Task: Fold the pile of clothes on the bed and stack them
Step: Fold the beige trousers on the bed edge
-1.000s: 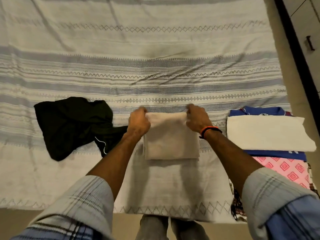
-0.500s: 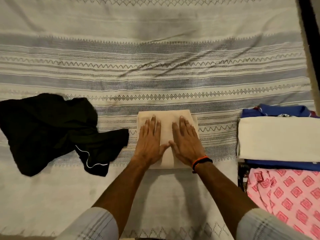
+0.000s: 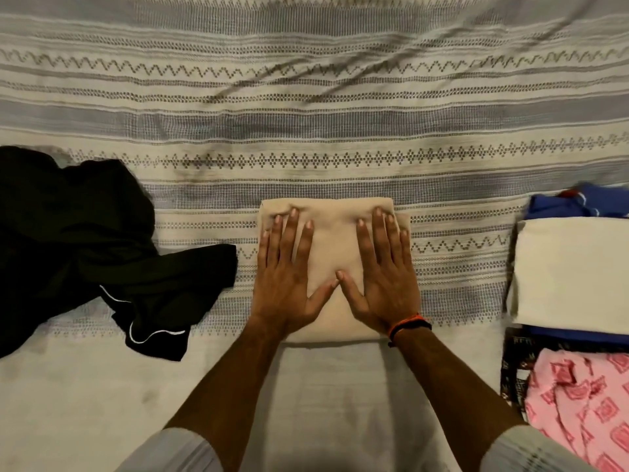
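Observation:
A folded beige cloth lies in the middle of the striped bedspread. My left hand presses flat on its left half and my right hand presses flat on its right half, fingers straight, thumbs nearly touching. A crumpled black garment with thin white piping lies unfolded at the left. At the right edge sits a stack of folded clothes: a cream piece on top of a blue one, with a pink patterned garment nearer to me.
The bedspread stretches wide and wrinkled beyond the beige cloth. A plain pale strip of it lies between the cloth and my body. An orange and black band circles my right wrist.
One second ago both hands pinched the beige cloth's far corners. They then flattened onto it close together, and now they have spread apart toward its sides. The view has come closer.

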A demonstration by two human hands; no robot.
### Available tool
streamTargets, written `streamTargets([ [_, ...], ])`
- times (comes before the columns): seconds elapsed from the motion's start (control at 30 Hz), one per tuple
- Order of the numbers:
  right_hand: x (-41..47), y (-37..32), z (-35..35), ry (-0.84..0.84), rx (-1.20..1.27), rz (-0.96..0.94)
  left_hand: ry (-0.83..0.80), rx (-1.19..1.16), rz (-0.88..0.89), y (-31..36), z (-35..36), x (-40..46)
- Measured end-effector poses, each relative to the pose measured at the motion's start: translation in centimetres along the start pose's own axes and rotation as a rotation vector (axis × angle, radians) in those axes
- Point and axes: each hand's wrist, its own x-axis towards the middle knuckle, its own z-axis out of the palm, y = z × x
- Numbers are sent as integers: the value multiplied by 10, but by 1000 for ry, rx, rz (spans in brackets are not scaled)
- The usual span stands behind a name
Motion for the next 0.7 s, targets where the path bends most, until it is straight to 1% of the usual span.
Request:
streamTargets([
  [0.13, 1, 1, 4, 29, 6, -10, 15, 1, -2, -1, 3, 0],
  [0.3, -2, -4, -8, -12, 31, 2, -19, -13, -12, 2, -7, -2],
  [0.4, -1, -6, -20, -64, 76, 29, -74, -60, -52, 4, -15, -3],
  [0.43, -3, -7, -27, -62, 111, 66, -69, -92, -88, 7, -21, -6],
  [0.47, -4, -6, -30, -50, 159, 122, -50, -130, -149, 9, -24, -8],
  [0.5, -7, -6, -34, -27, 217, 210, -20, -179, -251, 11, -26, -12],
  [0.6, -20, -8, -45, 44, 441, 524, 109, -391, -671, 19, -38, -21],
  [0.63, -21, -9, -48, 54, 498, 615, 133, -457, -787, 20, -41, -22],
  [0.7, -22, -9, -52, 52, 568, 743, 135, -550, -935, 19, -46, -23],
])
